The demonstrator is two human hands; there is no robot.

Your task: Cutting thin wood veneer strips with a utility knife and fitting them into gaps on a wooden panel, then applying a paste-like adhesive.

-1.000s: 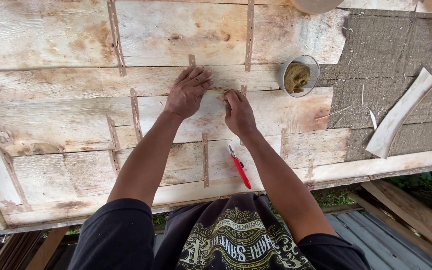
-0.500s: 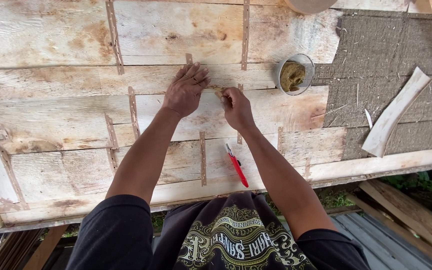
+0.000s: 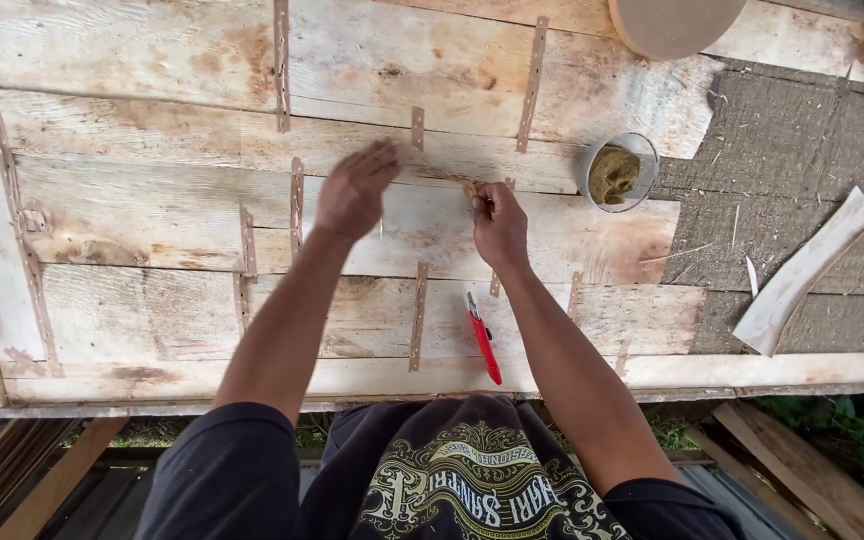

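A small tuft of fibre point(image 3: 468, 188) is pinched by the right hand point(image 3: 499, 222) at the plank seam point(image 3: 202, 165). The left hand point(image 3: 355, 190), half open and empty, has been lifted slightly leftwards off the counter point(image 3: 132, 230), so the pressing there seems finished.

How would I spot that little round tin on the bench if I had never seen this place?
Start at the wide bench of pale wooden boards and follow it to where the wood gives way to rough grey-brown matting. The small round metal tin sits right at that edge, beyond the right hand. It is the only shiny round container there, and it holds a wad of yellowish fibre.
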